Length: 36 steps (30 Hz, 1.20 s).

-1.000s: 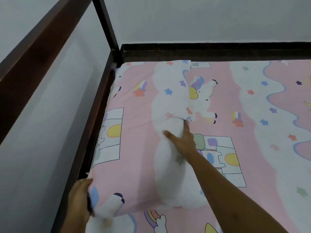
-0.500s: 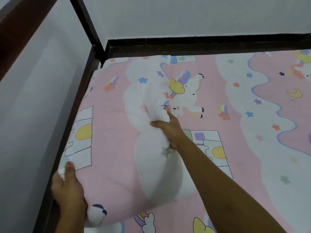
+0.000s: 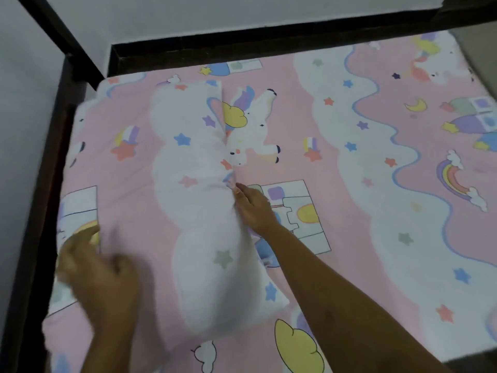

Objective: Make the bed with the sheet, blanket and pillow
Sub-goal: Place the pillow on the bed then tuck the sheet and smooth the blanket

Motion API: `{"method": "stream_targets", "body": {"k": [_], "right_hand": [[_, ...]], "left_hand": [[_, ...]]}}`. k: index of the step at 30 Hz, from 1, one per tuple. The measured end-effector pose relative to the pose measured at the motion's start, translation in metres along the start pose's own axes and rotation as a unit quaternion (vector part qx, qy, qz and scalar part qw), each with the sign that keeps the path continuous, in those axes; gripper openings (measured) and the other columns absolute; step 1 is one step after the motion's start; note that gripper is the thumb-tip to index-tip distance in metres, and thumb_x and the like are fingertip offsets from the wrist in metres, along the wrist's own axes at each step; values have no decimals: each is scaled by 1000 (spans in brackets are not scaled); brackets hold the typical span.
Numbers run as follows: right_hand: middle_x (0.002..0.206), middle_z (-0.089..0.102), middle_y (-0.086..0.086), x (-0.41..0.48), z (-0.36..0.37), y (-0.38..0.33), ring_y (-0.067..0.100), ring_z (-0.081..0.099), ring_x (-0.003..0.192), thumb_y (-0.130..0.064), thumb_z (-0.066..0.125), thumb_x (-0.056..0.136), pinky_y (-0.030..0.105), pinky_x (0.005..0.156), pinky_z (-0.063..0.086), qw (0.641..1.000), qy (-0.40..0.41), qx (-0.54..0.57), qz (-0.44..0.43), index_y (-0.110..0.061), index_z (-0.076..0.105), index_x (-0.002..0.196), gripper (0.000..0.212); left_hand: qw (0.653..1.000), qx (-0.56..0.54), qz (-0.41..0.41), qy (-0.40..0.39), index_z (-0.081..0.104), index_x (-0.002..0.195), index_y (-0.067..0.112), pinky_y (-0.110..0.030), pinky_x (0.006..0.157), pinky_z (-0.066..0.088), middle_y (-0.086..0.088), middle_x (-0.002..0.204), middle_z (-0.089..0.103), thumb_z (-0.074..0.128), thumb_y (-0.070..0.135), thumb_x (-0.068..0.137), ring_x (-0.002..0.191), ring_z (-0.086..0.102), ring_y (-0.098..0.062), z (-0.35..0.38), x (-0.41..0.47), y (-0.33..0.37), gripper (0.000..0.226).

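Pillow [image 3: 166,184] lies left of centre on the sheet [image 3: 363,238], my right hand [image 3: 252,208] pinching its bunched edge; my left hand [image 3: 99,273], lower left, is too blurred to tell.

Logged two bare arms, cut off by the bottom edge of frame.

Right hand [image 3: 252,208]: fairly sharp, knuckles and separate fingers distinguishable. Uppermost fingertip pinkish; nail finish not resolvable.

Right forearm [image 3: 349,292]: long stretch visible, bare all the way to the frame edge, surface smooth and even.

Left hand [image 3: 99,275]: heavily smeared by blur. Outline only, fingers not separable.

Left forearm [image 3: 118,343]: short stretch visible, bare, likewise blurred.
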State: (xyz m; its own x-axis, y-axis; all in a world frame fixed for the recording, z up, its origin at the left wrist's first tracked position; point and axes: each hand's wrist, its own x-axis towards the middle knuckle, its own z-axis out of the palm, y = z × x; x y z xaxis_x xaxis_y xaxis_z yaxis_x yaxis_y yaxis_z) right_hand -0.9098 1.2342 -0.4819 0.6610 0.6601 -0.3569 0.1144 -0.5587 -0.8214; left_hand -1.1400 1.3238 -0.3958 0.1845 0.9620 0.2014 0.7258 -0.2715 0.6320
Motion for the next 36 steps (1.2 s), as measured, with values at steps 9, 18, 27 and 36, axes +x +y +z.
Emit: {"method": "stream_targets", "body": {"k": [9,18,27,36], "right_hand": [[148,41,9,-66,-38,149,30,39,136,-53,12,98,52,107,34,909,50,-406,-76,-20,43,143,63],[105,70,8,-139,-44,132,29,65,94,-40,39,87,35,75,52,965,-116,-160,-171,-14,71,103,44],[159,19,-3,-92,-194,247,18,16,146,-47,26,99,43,118,11,925,153,-343,60,-26,23,151,56],[155,31,-3,-241,-223,321,30,28,142,-60,25,92,53,112,19,821,352,-273,357,-32,33,148,63]], "left_hand": [[910,-34,309,-274,47,132,11,-45,109,33,-12,142,42,59,12,82,132,36,-30,145,-97,111,52],[889,-26,154,-430,43,138,3,-32,109,23,-16,143,43,58,17,93,133,36,-29,209,-113,93,49],[853,116,256,-440,26,148,22,-56,111,14,-6,157,18,41,39,98,145,12,-27,286,-224,163,55],[735,206,429,-483,42,143,22,-60,103,25,-9,151,35,27,49,94,138,32,-33,240,-351,142,59]]}}
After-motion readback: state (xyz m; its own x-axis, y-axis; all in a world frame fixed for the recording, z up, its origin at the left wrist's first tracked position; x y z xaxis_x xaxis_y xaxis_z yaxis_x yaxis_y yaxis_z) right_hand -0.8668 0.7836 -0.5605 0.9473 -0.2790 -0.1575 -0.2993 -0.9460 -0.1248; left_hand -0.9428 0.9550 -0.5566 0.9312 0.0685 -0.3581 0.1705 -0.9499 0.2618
